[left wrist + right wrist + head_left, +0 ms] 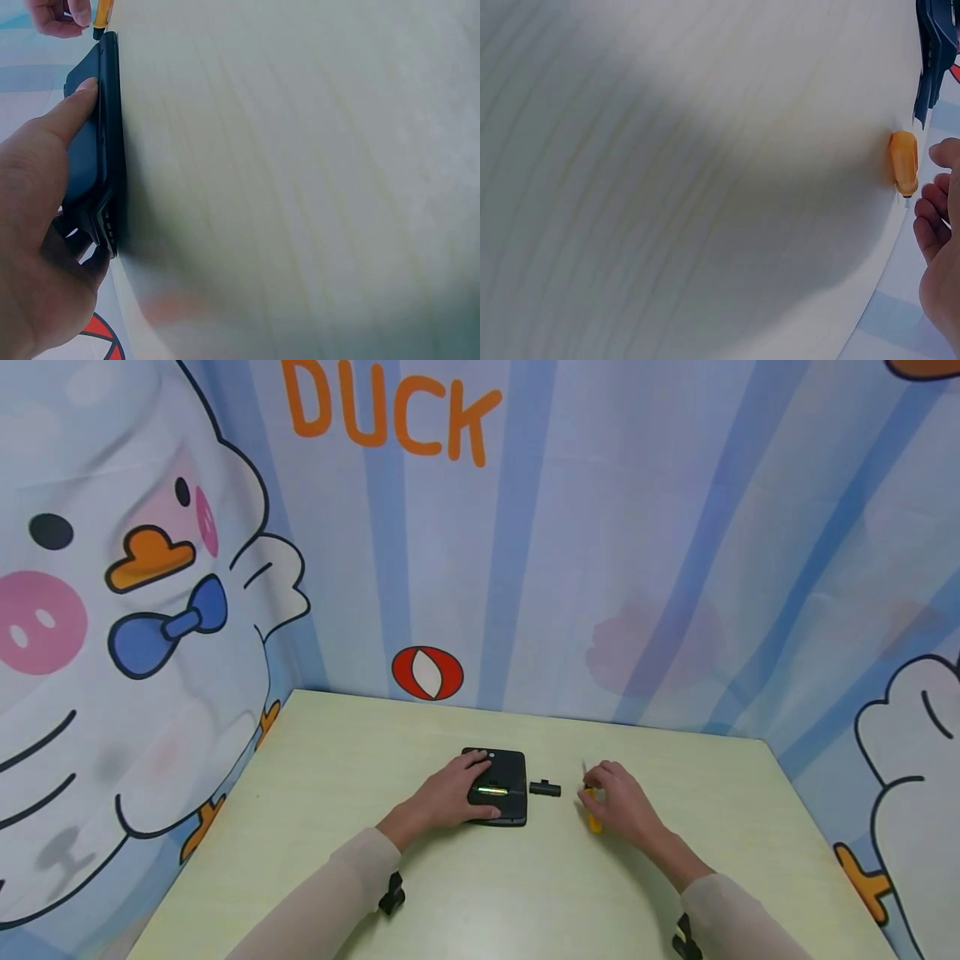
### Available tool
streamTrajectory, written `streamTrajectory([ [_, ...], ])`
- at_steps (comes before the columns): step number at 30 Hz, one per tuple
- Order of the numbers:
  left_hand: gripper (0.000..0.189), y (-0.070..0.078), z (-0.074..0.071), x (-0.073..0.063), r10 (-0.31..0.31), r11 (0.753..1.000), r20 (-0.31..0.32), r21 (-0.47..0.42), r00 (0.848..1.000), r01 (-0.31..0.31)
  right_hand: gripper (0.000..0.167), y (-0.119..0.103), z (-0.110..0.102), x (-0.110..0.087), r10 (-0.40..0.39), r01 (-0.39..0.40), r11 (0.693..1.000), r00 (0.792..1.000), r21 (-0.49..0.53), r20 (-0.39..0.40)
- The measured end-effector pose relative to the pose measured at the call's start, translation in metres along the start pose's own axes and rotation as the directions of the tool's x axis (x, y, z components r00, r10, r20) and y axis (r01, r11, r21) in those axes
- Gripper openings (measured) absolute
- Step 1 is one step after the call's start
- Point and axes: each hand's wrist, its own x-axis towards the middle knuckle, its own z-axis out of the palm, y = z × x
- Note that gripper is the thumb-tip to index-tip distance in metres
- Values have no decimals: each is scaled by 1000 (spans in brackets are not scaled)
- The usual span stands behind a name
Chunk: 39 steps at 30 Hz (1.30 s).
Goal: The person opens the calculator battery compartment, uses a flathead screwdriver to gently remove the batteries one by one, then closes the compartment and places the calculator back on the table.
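Note:
A flat black device lies on the table with its battery compartment uncovered, and a green-and-gold battery shows in it. My left hand holds the device from its left side, thumb flat on the near part and fingers toward the far end, also seen in the left wrist view. Just right of the device lies a small black battery cover. A screwdriver with a yellow handle lies farther right. Over it hovers my right hand, fingers loosely bent, with a gap between them and the handle in the right wrist view.
The pale wooden table ends at the back against a blue striped cloth printed with cartoon ducks. Small black wrist cameras sit under both forearms.

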Motion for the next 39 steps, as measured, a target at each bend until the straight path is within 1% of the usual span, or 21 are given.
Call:
streamTrajectory([
  [5,92,0,0,1,6,1000,1,-2,1000,-6,18,2,-2,-2,8,-8,1000,1000,-9,8],
  [18,92,-2,1,0,11,1000,-3,-6,1000,-11,20,7,-1,-5,-18,18,1000,1000,-7,12],
  [25,92,-2,1,0,8,1000,-1,-14,1000,-8,17,8,-2,-7,-15,15,1000,1000,-8,16],
  [31,92,-2,1,1,8,1000,0,-8,1000,-8,12,11,-3,-10,5,-5,1000,1000,-1,21],
  [35,92,-2,1,0,9,1000,0,-4,1000,-9,10,14,-3,-12,-5,5,1000,1000,0,17],
  [39,92,-2,1,0,10,1000,-4,-2,1000,-10,11,18,-1,-14,-9,9,1000,1000,-2,9],
])
